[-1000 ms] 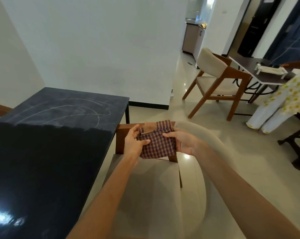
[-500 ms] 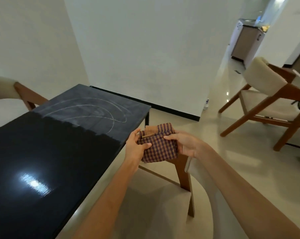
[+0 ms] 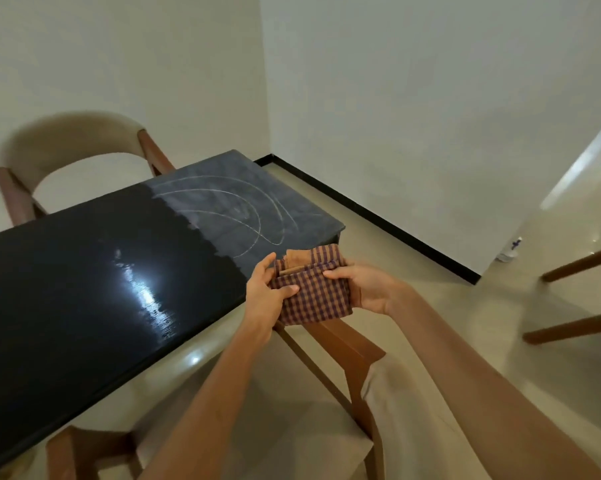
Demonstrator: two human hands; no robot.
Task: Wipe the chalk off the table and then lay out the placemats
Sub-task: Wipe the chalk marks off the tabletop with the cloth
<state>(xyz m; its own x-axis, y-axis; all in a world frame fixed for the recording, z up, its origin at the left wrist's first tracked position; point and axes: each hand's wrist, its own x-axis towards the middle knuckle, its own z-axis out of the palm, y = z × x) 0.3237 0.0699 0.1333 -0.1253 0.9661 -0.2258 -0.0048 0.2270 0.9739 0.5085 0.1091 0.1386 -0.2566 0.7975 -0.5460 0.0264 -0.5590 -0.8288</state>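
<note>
A folded brown-and-purple checked cloth [image 3: 314,291] is held between both hands just off the black table's near right edge. My left hand [image 3: 266,294] grips its left side with the thumb across the front. My right hand [image 3: 365,285] pinches its right side. The black table [image 3: 84,271] is glossy and dark over most of its top. Its far end is hazy grey with curved white chalk lines [image 3: 236,209]. No placemats are in view.
A beige chair with a wooden frame [image 3: 67,147] stands behind the table at the left. Another chair [image 3: 344,358] is right below my arms. Wooden legs of a third chair [image 3: 576,299] show at the right edge. A small bottle [image 3: 510,249] stands by the wall.
The view has swung left, so the table's chalked end now lies ahead of my hands. Both hands keep the same hold on the cloth.
</note>
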